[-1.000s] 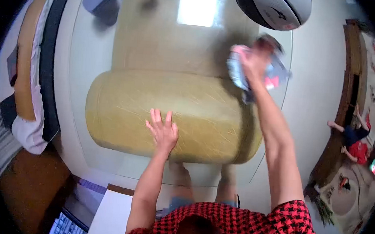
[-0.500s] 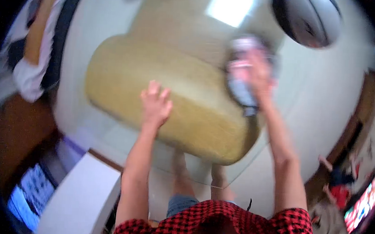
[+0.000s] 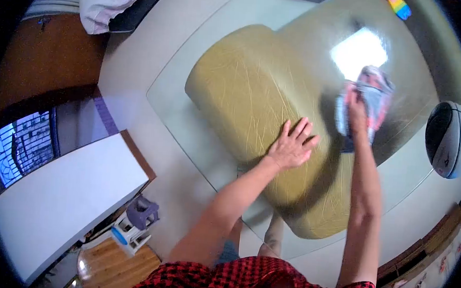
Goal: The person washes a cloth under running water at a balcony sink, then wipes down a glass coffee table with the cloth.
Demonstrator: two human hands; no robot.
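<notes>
The left hand [image 3: 292,149] lies open on the near armrest [image 3: 244,87], probably to give the person support. Well apart, the right hand [image 3: 356,112] is closed on a bunched cloth [image 3: 377,97] over the seat [image 3: 416,76], far right, perhaps so it does not slip.

And the view is swinging round! The right hand [image 3: 357,107] is sweeping the bunched cloth [image 3: 378,97] in from the edge of the seat [image 3: 413,97], now meeting the bright reflection [image 3: 359,49]. The left hand [image 3: 293,146] is shifting farther over the padded roll [image 3: 234,75], while a rainbow-coloured item [image 3: 399,6] is appearing at top right.
</notes>
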